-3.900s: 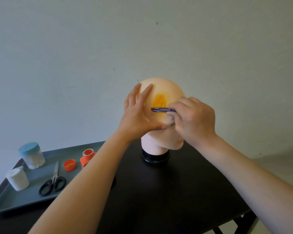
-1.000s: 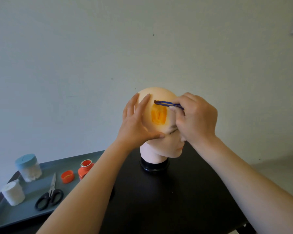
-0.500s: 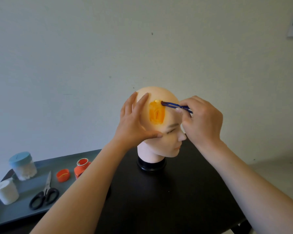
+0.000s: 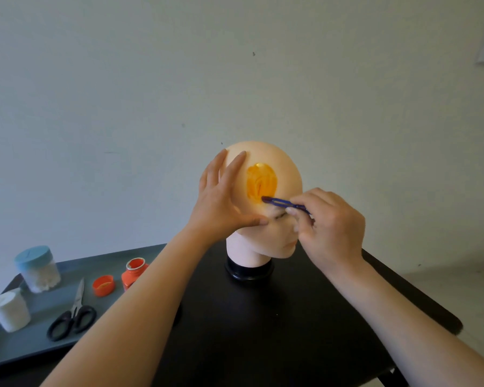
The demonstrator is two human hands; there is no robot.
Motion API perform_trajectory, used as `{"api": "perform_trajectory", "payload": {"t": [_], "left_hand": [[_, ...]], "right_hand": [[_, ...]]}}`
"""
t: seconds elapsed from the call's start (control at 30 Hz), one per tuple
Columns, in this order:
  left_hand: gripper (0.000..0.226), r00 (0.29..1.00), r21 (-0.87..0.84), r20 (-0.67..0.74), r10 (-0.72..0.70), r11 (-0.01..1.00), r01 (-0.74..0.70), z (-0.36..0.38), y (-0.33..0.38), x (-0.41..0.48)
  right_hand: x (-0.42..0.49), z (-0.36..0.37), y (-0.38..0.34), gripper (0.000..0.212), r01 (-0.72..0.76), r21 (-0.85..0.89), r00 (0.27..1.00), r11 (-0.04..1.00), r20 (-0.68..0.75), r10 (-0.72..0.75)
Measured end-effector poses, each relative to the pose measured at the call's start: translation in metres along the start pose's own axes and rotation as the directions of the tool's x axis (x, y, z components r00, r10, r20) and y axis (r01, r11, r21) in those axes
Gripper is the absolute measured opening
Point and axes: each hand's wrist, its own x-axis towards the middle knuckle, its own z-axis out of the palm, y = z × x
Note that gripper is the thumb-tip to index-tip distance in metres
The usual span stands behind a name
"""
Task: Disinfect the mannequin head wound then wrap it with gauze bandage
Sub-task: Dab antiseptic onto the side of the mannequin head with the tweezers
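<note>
Mannequin head (image 4: 281, 163): bald, upright on black table (image 4: 263, 325), glossy orange smear (image 4: 261, 181) on forehead.
Left hand (image 4: 221, 202): straight fingers flat on its side.
Right hand (image 4: 330, 227): pinches blue tweezers (image 4: 284, 203), tip at smear's edge.
Tray (image 4: 20, 350): one gauze roll (image 4: 10, 311), one cotton jar (image 4: 38, 270), one scissors (image 4: 72, 319), one bottle (image 4: 133, 273), one cap (image 4: 104, 285).

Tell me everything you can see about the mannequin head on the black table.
The mannequin head is bald, smooth, pale peach and plastic-looking, its painted face turned toward the picture's right. It stands upright on a round black base on the black table. A glossy orange patch lies above the eye. The left hand lies flat against it, thumb by the eye; blue tweezers, pinched by the right hand, touch the patch's lower edge.
</note>
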Motion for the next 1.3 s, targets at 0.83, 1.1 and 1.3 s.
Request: {"api": "perform_trajectory", "payload": {"t": [0.83,1.1,1.3], "left_hand": [[0.127,1.000,-0.009,-0.008,-0.006,1.000,0.006,0.002,0.000,0.000],[0.127,1.000,-0.009,0.000,-0.020,1.000,0.020,0.000,0.001,0.000],[0.127,0.999,-0.008,0.019,-0.032,0.999,0.032,0.000,0.002,0.000]], "right_hand": [[0.007,0.002,-0.010,0.006,0.106,-0.086,0.994,0.991,0.002,-0.106],[0.007,0.002,-0.006,0.011,0.141,-0.129,0.990,0.982,0.015,-0.140],[0.002,-0.003,-0.004,0.002,-0.018,0.000,0.999,1.000,0.041,0.018]]}}
